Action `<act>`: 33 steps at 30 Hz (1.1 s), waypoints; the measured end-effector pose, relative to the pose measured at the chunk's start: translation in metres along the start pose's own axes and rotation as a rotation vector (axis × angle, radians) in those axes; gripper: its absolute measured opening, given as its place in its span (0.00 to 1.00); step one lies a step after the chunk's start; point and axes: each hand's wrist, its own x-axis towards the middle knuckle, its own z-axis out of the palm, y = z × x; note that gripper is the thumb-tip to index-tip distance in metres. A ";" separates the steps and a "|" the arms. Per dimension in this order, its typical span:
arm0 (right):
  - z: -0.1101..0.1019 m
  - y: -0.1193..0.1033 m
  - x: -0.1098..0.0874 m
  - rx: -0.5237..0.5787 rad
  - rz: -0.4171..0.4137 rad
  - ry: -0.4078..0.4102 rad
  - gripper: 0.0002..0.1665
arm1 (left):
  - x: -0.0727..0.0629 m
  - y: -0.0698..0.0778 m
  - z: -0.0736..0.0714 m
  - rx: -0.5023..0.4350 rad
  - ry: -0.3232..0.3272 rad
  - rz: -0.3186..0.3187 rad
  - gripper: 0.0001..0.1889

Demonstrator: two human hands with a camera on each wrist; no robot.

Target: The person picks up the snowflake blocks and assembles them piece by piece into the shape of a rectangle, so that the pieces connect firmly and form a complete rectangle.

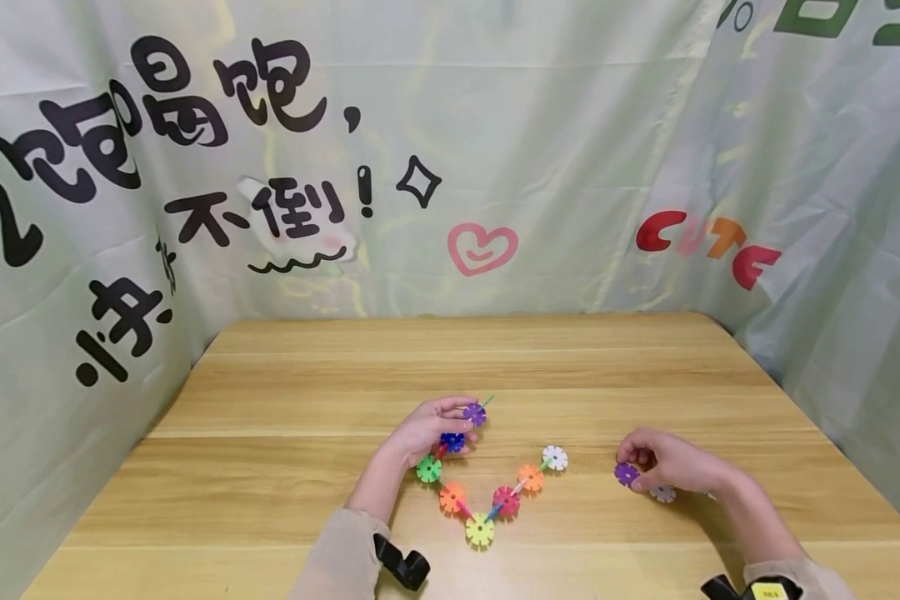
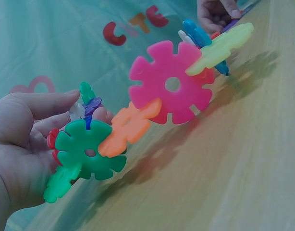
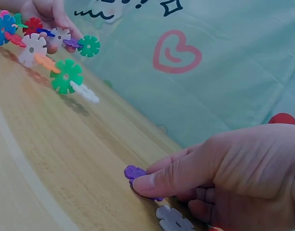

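A chain of interlocking plastic snowflake discs (image 1: 506, 501), in pink, orange, yellow, green, blue and other colours, hangs in a V shape from my left hand (image 1: 423, 433). The thumb and fingers hold it near a purple disc (image 1: 475, 414), with a green disc (image 3: 89, 46) at the tip. A white disc (image 1: 555, 457) forms the chain's other end. To the right, my right hand (image 1: 667, 461) pinches a loose purple disc (image 3: 134, 172) between thumb and fingers, low over the table. A loose white disc (image 3: 172, 220) lies just beneath that hand, partly covered in the head view.
The wooden table (image 1: 285, 367) spreads out on all sides of the hands. Behind it hangs a pale printed cloth (image 1: 570, 150) with lettering and a pink heart. Something red shows at the bottom edge of the right wrist view, mostly hidden by the hand.
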 end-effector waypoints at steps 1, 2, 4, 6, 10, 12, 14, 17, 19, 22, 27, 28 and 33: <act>0.000 0.000 0.000 0.001 -0.002 0.001 0.18 | 0.000 0.000 0.000 0.000 -0.002 0.000 0.26; 0.001 -0.001 0.000 0.008 -0.003 0.000 0.18 | 0.000 0.000 0.000 -0.001 -0.003 0.001 0.26; 0.001 -0.001 0.001 0.022 0.001 -0.002 0.17 | 0.000 0.000 0.000 0.000 -0.002 0.001 0.26; 0.001 -0.001 0.002 0.038 -0.018 0.003 0.15 | 0.000 0.000 0.001 0.000 0.002 0.002 0.26; 0.001 0.000 0.004 0.048 -0.065 0.030 0.13 | 0.001 -0.001 0.001 0.005 0.006 0.001 0.25; 0.002 0.000 0.006 0.052 -0.077 0.047 0.11 | 0.001 -0.001 0.001 0.005 0.008 -0.003 0.25; 0.002 -0.001 0.008 0.050 -0.065 0.067 0.09 | 0.000 -0.001 0.001 0.003 0.009 -0.008 0.24; 0.001 -0.005 0.012 0.049 -0.011 0.108 0.09 | -0.001 0.000 0.001 -0.002 0.006 -0.008 0.24; 0.000 -0.007 0.016 0.050 0.023 0.129 0.10 | -0.001 0.000 0.001 0.002 -0.003 0.000 0.24; -0.001 -0.010 0.024 0.068 0.038 0.142 0.10 | -0.003 0.000 0.000 0.005 -0.026 0.018 0.24; -0.001 -0.019 0.040 0.119 0.000 0.149 0.10 | -0.006 0.000 0.000 0.011 -0.052 0.044 0.24; -0.001 -0.021 0.043 0.133 -0.003 0.151 0.10 | -0.005 0.000 0.000 0.011 -0.048 0.041 0.24; 0.005 -0.031 0.060 0.179 -0.018 0.175 0.13 | -0.002 0.000 0.000 0.015 -0.021 0.013 0.25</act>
